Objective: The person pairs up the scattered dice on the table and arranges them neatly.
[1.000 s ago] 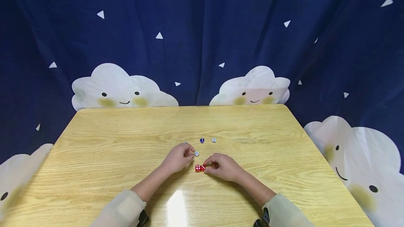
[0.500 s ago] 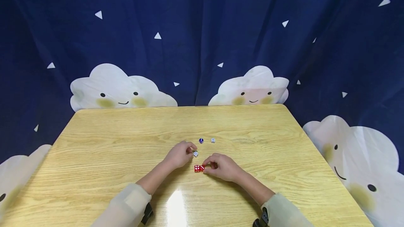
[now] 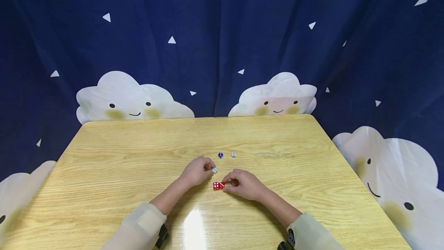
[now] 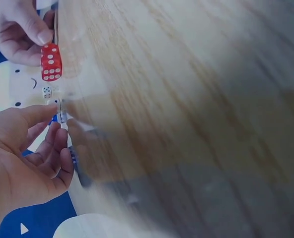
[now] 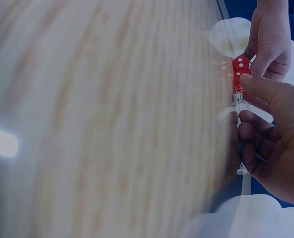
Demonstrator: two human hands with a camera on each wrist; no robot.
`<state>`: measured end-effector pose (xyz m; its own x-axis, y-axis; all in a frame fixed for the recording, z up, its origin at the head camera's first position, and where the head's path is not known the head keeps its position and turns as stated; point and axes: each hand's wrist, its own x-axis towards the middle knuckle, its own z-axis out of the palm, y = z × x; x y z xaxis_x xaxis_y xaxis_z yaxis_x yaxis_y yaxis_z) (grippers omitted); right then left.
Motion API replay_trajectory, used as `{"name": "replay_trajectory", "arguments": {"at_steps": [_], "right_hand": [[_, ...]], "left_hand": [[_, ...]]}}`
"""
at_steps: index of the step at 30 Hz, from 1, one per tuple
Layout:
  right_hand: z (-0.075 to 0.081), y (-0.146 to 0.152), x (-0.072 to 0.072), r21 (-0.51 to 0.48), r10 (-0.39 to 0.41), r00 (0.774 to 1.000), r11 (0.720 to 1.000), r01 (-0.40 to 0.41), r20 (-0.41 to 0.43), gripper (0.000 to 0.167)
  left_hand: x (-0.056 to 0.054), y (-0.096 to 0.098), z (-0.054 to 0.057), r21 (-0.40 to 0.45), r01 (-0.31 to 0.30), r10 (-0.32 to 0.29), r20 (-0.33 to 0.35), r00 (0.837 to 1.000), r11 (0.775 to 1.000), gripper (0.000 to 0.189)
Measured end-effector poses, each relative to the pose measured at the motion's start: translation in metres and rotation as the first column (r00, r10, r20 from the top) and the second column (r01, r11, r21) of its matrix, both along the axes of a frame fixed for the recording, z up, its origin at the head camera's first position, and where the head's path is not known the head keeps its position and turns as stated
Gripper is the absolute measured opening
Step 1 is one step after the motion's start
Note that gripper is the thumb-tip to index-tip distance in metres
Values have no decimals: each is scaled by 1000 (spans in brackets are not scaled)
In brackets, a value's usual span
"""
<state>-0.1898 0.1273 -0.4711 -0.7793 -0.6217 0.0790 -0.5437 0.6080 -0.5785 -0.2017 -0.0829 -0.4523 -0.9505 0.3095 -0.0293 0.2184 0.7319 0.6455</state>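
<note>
In the head view my left hand (image 3: 196, 171) pinches a small white die (image 3: 214, 170) between thumb and fingertips. In the left wrist view this die shows only as a pale bit at the fingertips of the left hand (image 4: 33, 158). Lower right of it, two red dice with white pips stand side by side. My right hand (image 3: 245, 184) pinches the right red die (image 3: 222, 184) from its right side, and the left red die (image 3: 216, 186) sits against it. The thumb of the right hand (image 5: 281, 134) lies on the red die (image 5: 240, 64) in the right wrist view.
Farther back on the wooden table (image 3: 138, 146) lie a dark blue die (image 3: 220, 155) and another white die (image 3: 234, 154). One more dark die (image 4: 73, 156) shows partly behind the left fingers. A dark blue curtain (image 3: 215, 41) with clouds hangs behind the table.
The left fingers have drawn in around the white die, which has turned slightly. A die peeking out behind the left hand is now hidden in the head view. The right hand has stayed still.
</note>
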Motion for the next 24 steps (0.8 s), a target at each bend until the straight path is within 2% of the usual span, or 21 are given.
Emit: {"name": "replay_trajectory", "arguments": {"at_steps": [9,16,24], "right_hand": [[0,0,0,-1,-3,1000,1000,3,3,19],[-1,1,0,-2,2,1000,1000,-2,-7,19],[-1,0,0,4,9,1000,1000,-9,-13,20]], "left_hand": [[2,-1,-4,3,-22,22,18,1000,1000,10],[6,-3,-5,47,-19,18,36,999,999,12],[8,-6,-8,72,-16,14,18,1000,997,10]]}}
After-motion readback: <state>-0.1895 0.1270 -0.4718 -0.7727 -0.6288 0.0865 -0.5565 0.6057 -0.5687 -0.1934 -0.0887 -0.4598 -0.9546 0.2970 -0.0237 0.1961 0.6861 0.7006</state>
